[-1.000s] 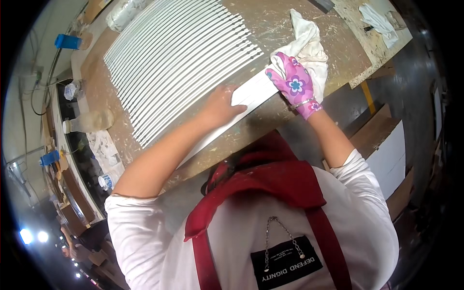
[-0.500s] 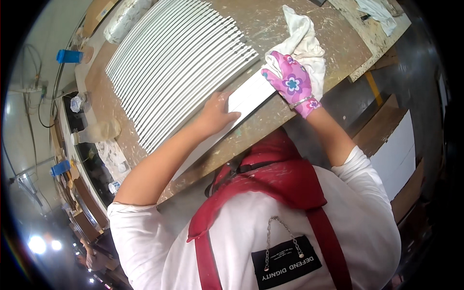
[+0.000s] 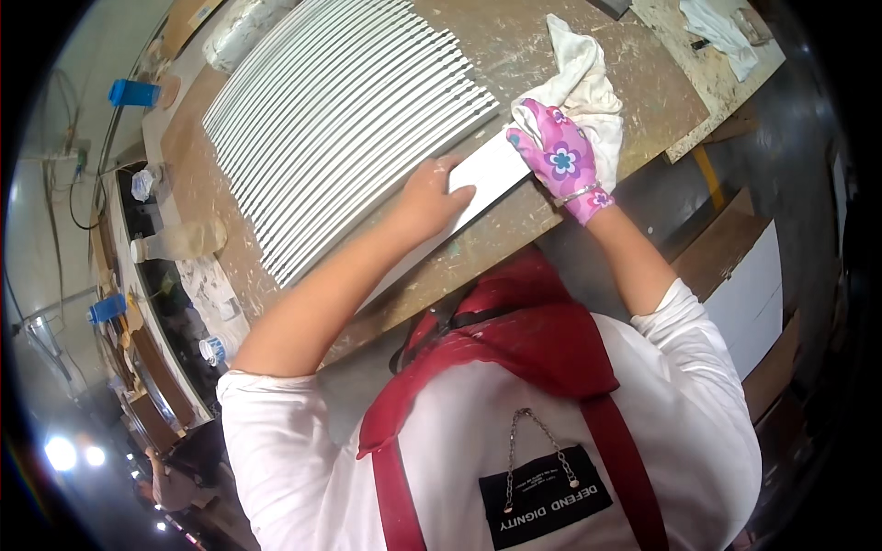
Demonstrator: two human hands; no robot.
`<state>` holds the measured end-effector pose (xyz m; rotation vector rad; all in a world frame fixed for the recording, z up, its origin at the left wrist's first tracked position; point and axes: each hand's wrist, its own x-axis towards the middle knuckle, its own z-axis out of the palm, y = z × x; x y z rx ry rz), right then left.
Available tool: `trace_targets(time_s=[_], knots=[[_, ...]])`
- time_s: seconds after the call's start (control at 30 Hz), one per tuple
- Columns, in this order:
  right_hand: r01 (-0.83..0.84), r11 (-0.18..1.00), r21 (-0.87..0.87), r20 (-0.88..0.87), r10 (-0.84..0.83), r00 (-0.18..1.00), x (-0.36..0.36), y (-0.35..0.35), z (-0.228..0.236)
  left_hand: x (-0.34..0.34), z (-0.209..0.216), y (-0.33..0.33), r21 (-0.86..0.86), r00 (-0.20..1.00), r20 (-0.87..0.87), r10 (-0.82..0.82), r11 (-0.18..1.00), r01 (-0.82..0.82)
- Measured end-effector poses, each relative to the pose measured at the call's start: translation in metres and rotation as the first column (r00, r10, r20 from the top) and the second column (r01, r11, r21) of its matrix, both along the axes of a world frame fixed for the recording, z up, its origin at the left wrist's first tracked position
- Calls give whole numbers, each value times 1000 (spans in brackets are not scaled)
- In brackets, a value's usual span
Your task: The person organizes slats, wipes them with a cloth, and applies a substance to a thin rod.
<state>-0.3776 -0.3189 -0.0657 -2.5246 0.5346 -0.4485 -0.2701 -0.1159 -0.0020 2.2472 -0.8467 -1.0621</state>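
A long white board (image 3: 490, 180) lies slantwise along the near edge of the workbench. My bare left hand (image 3: 432, 197) grips it across its width, thumb on the near side and fingers at the far side. On the board's right end is my right hand (image 3: 562, 161), in a pink glove with a flower print. Its fingers close on a bunched white cloth (image 3: 597, 101), which trails onto the bench beyond. Part of the board is hidden under my left forearm. Beside it, a row of narrow white strips (image 3: 340, 129) lies tightly packed.
The paint-spattered workbench (image 3: 643, 83) ends close to my body. At the left lie a plastic bottle (image 3: 184, 241) and stained paper (image 3: 209, 289). Another white rag (image 3: 721, 41) rests on a side table at far right. Cardboard and a white panel (image 3: 749, 294) stand at lower right.
My left hand has shifted a little up and right along the board, closer to my right hand. The gloved hand stays at the board's right end with the cloth.
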Motion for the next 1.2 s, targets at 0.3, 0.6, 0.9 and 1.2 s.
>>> trace_targets(time_s=[0.3,0.6,0.9,1.2], knots=[[-35,920,391,87,1,996,-33,-42,58,-42,4,131,-9,775,627,-76,994,106],[-447,885,127,-122,462,879,-2,65,30,-50,-37,140,-14,736,676,20,1000,-14],[-135,916,-378,-198,63,978,-8,-87,25,-52,-36,143,-127,727,679,101,992,-20],[-283,904,-322,-215,221,951,1,-60,75,-50,-31,142,-102,737,669,96,994,-36]])
